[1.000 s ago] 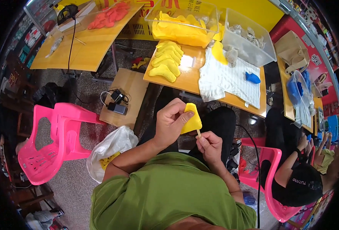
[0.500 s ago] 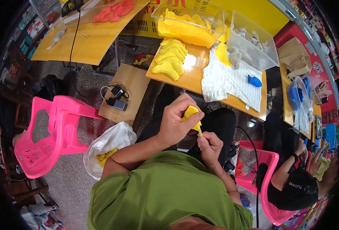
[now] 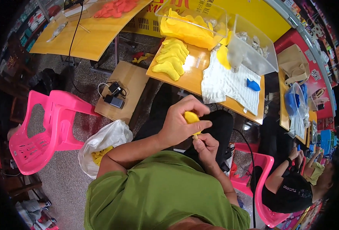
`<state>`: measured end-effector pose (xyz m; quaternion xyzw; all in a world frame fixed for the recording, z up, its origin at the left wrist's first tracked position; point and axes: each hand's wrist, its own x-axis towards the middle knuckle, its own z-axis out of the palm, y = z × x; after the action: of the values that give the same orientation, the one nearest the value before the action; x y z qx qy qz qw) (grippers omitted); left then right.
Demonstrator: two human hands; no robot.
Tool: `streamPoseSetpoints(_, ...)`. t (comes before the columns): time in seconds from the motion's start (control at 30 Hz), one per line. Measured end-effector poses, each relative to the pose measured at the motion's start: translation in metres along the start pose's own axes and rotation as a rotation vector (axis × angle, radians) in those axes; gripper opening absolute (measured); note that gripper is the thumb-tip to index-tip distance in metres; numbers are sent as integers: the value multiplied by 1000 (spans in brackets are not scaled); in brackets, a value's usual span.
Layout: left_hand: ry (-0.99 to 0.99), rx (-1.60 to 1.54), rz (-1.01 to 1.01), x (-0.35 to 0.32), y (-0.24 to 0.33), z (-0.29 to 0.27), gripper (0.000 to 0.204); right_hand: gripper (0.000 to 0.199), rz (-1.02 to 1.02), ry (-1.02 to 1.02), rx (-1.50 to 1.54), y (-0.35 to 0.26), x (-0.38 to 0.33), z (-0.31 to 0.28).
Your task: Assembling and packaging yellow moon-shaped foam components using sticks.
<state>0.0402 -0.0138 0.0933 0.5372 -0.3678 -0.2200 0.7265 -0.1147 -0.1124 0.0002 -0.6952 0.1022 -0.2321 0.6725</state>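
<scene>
Above my lap, my left hand [image 3: 177, 120] is closed round a small yellow stuffed fabric piece [image 3: 191, 117], its thumb stretched across the front. From the lower end of that piece a thin pale wooden stick [image 3: 195, 136] sticks out. My right hand [image 3: 207, 148] pinches the stick between thumb and fingers, just below the yellow piece. The stick's far end inside the fabric is hidden. On the table ahead, several plump yellow fabric pieces [image 3: 171, 57] lie in an overlapping row.
A clear bin [image 3: 220, 38] of yellow pieces and another clear bin [image 3: 269, 63] with greyish stuffing stand on the table. Beside them lies a white cloth [image 3: 225, 90] with a blue piece [image 3: 253, 84]. A white bag [image 3: 112, 140] and pink chair [image 3: 54, 126] are left; a co-worker [image 3: 292, 188] sits right.
My left fingers have loosened and shifted on the yellow piece, the thumb now stretched out. My right hand has moved slightly left and closer to it, and less of the stick shows.
</scene>
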Motion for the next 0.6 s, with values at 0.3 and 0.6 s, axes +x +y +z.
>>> streamPoseSetpoints(0.3, 104, -180, 23, -3, -11, -6, 17, 11, 122, 17, 240, -5, 4, 0)
streamPoseSetpoints(0.6, 26, 188, 103, 0, -1, -11, 11, 8, -82, -6, -166, -5, 9, -9)
